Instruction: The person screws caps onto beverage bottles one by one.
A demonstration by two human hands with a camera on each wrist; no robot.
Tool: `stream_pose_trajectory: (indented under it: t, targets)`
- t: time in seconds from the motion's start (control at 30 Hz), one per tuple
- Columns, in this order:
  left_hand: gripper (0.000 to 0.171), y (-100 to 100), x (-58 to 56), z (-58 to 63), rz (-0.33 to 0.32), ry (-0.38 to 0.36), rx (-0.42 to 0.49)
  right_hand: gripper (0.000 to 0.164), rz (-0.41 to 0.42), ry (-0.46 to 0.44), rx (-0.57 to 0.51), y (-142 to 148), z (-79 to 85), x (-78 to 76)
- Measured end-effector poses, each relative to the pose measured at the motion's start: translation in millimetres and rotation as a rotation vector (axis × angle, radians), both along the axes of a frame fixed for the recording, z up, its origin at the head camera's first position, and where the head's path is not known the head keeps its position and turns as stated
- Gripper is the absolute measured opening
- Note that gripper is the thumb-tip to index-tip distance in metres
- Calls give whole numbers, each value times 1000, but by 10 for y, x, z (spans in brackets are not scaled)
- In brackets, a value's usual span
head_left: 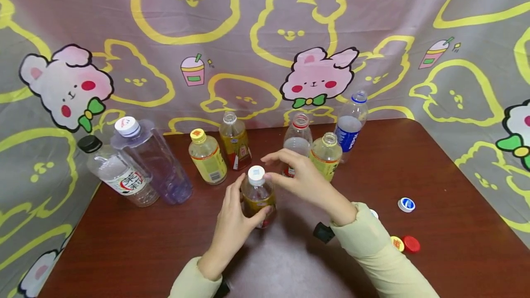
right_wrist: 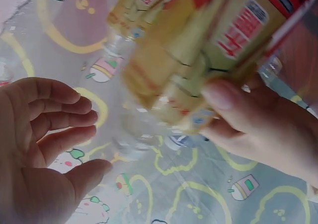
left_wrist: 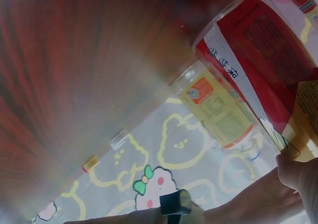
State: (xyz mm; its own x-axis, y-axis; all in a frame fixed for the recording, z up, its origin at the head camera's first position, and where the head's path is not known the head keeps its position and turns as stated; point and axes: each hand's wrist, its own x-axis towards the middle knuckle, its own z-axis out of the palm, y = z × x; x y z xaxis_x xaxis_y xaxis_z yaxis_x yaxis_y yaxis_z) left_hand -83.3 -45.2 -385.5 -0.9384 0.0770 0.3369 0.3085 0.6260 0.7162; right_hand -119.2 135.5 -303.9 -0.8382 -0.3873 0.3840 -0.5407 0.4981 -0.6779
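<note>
My left hand (head_left: 233,220) grips a clear bottle (head_left: 258,197) with a gold and red label, thumb on one side and fingers on the other. A white cap (head_left: 256,175) sits on its mouth. Beside that cap is my right hand (head_left: 304,179), fingers loosely bent, holding nothing. The right wrist view shows the right hand (right_wrist: 44,139) spread and apart from the blurred bottle top, while the left thumb (right_wrist: 223,96) presses the label. In the left wrist view, the bottle's red label (left_wrist: 263,55) fills the upper right.
Left of the hands stand a black-capped bottle (head_left: 112,167), a tall purplish bottle (head_left: 155,164) and a yellow-capped bottle (head_left: 207,160). Uncapped bottles include one behind (head_left: 235,144), and a blue-labelled one (head_left: 349,125) at right. Loose caps, blue-white (head_left: 406,204) and red (head_left: 411,244), lie on the table (head_left: 463,224).
</note>
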Motion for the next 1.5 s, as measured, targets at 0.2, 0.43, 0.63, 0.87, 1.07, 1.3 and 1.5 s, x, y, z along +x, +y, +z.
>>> stream_pose_trajectory:
  t: [0.2,0.43,0.63,0.87,1.07,1.3,1.5]
  targets:
    - [89,-191,-10,5,70,-5,0,25,-87,-61,27,255,60,-14]
    - [91,-513,-10,5,181,-3,30,22,-165,-104,70,683,4,6]
    - [89,-757,2,-7,265,-8,63,20,-243,-146,104,1016,-208,125]
    - [82,-864,-15,-20,327,11,110,19,-309,-191,222,1378,-377,244]
    - [79,-909,-38,-43,353,65,116,22,-307,-258,286,1639,-548,311]
    - [79,-957,-64,-69,374,122,128,25,-290,-386,317,1812,-724,404]
    - [80,-1019,-95,-105,412,162,132,34,-244,-489,368,1881,-824,453]
